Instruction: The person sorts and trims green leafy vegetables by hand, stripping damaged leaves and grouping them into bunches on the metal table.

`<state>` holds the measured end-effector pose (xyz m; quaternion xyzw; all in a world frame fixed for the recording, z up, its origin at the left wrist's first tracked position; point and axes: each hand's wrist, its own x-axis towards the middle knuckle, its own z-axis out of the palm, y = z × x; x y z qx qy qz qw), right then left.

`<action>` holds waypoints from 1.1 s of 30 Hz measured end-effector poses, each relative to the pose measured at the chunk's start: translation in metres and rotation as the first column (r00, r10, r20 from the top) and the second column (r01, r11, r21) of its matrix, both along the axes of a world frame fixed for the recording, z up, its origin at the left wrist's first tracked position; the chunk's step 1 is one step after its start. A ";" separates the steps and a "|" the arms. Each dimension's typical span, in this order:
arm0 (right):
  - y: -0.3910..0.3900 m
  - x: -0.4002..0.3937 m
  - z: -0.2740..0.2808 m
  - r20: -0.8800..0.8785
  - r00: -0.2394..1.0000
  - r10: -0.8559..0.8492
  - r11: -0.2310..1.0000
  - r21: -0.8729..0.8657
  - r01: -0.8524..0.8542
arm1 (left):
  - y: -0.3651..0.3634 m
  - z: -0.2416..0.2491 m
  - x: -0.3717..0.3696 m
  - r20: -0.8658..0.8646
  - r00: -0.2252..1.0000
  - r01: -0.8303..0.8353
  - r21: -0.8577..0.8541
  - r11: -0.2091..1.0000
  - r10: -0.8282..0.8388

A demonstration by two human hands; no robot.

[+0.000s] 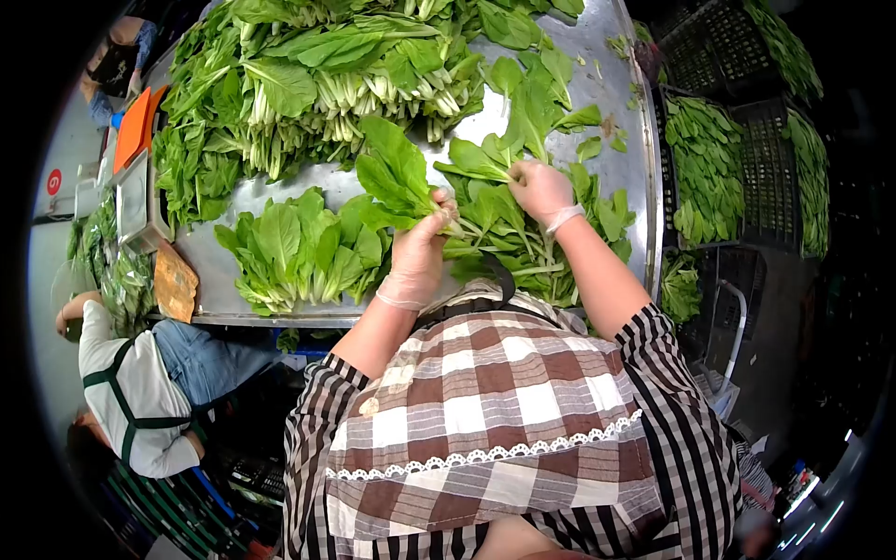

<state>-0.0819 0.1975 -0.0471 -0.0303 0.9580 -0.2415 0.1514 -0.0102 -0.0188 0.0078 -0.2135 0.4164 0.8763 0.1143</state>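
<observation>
In a clear glove, my left hand is closed round the stems of a small bunch of leafy greens, its leaves pointing up and away. My right hand, also gloved, pinches a leafy green stalk at its stem end, a little right of the bunch. Loose greens lie spread under and around both hands. To the left of my left hand, a row of greens rests on the metal table with stems toward me.
A large heap of greens covers the table's far side. Black crates of greens stand right of the table edge. At left are a scale, an orange box, a brown block and a person in a white top.
</observation>
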 end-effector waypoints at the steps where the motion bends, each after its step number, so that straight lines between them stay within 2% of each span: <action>1: 0.003 0.000 0.000 0.048 0.997 -0.058 0.995 -0.083 0.062 | -0.002 -0.004 0.000 0.004 1.000 -0.009 0.032 0.999 0.009; 2: 0.006 0.002 -0.003 0.102 0.986 -0.132 0.938 -0.310 0.158 | -0.004 -0.012 0.000 0.009 1.000 -0.018 0.066 0.998 0.018; 3: 0.009 0.006 -0.007 0.171 0.967 -0.191 0.821 -0.512 0.253 | -0.005 -0.018 -0.001 0.013 1.000 -0.027 0.100 0.995 0.026; 4: 0.011 0.012 -0.010 0.252 0.940 -0.230 0.652 -0.677 0.342 | -0.005 -0.024 0.000 0.036 0.999 -0.033 0.114 0.993 0.029; 5: 0.010 0.014 0.010 0.476 0.858 -0.192 0.460 -0.729 0.507 | -0.003 -0.028 0.000 0.059 0.998 -0.038 0.128 0.991 0.030; 8: 0.014 0.029 0.018 0.565 0.818 -0.110 0.291 -0.768 0.570 | 0.002 -0.026 -0.004 0.089 0.995 0.028 0.207 0.978 -0.047; 9: 0.013 0.033 0.019 0.559 0.826 -0.075 0.279 -0.783 0.556 | 0.004 -0.023 -0.004 0.091 0.992 0.062 0.237 0.970 -0.085; 12: -0.003 0.046 0.026 0.261 0.962 -0.076 0.565 -0.784 0.257 | 0.022 -0.008 -0.007 0.122 0.982 0.140 0.063 0.988 -0.147; 13: -0.005 0.049 0.030 0.136 0.990 -0.028 0.744 -0.659 0.111 | 0.024 -0.008 -0.008 0.093 0.976 0.194 0.020 0.981 -0.195; 14: -0.011 0.054 0.036 -0.018 1.000 -0.017 0.852 -0.523 0.005 | 0.025 -0.009 -0.009 0.118 0.970 0.213 0.012 0.977 -0.213; 16: -0.019 0.058 0.045 -0.088 0.996 0.003 0.840 -0.541 -0.050 | 0.026 -0.012 -0.012 0.169 0.954 0.251 0.000 0.968 -0.247; 19: -0.022 0.062 0.040 0.008 0.995 0.097 0.841 -0.535 -0.078 | 0.026 -0.015 -0.012 0.201 0.953 0.236 -0.017 0.972 -0.228; 21: -0.021 0.066 0.030 -0.106 0.980 0.171 0.865 -0.460 -0.201 | 0.025 -0.010 -0.009 0.203 0.954 0.235 -0.053 0.971 -0.220; 23: -0.023 0.067 0.026 -0.217 0.938 0.272 0.848 -0.407 -0.340 | 0.025 0.000 -0.010 0.172 0.974 0.163 -0.085 0.983 -0.146; 26: -0.014 0.066 0.052 0.198 0.861 0.468 0.830 -0.434 -0.351 | 0.017 -0.007 -0.016 0.105 0.991 0.087 -0.028 0.996 -0.084; 27: -0.009 0.063 0.051 0.225 0.846 0.483 0.806 -0.491 -0.330 | 0.014 -0.010 -0.017 0.082 0.994 0.068 0.007 0.998 -0.068; 28: -0.005 0.054 0.056 0.292 0.857 0.425 0.808 -0.549 -0.213 | 0.012 -0.013 -0.015 0.097 0.993 0.068 0.030 0.997 -0.071; 30: 0.008 0.038 0.033 0.260 0.963 0.066 0.815 -0.571 0.098 | 0.012 -0.012 -0.015 0.126 0.989 0.074 0.077 0.994 -0.083; 32: 0.026 0.005 0.004 -0.020 0.965 -0.260 0.930 -0.273 0.245 | 0.015 -0.016 -0.013 0.130 0.984 0.111 0.095 0.989 -0.123; 33: 0.032 -0.006 -0.007 -0.068 0.954 -0.292 0.947 -0.162 0.278 | 0.016 -0.017 -0.012 0.132 0.981 0.130 0.103 0.986 -0.143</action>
